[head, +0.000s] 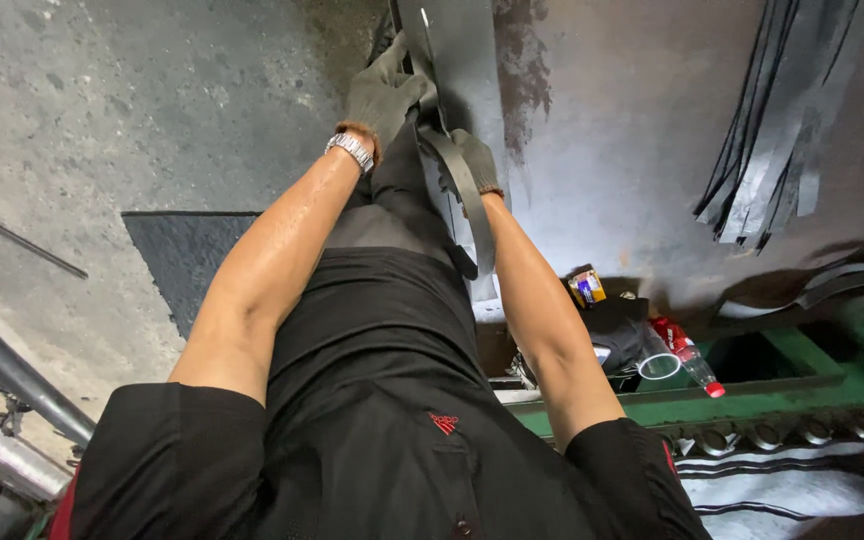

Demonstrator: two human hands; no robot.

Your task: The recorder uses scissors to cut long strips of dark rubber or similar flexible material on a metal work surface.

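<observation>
While the person leans forward, both gloved hands work at 12 o'clock of the view, on a long black rubber strip (457, 60) that lies on the concrete floor (102, 110). The left hand (384, 92), with a metal watch (350, 151) on the wrist, presses on the strip at its left edge; its fingers are curled down on the rubber. The right hand (474, 158) is just beside it, towards 5 o'clock, and its fingers are closed around a narrow rubber band (467, 205) that loops down from the strip. So the strip runs between and beyond both hands, touching them. At 2 o'clock a bundle of cut strips (767, 130) lies well apart. At 4 o'clock a plastic bottle (687, 355) with red cap rests near a green metal frame (802, 395).
</observation>
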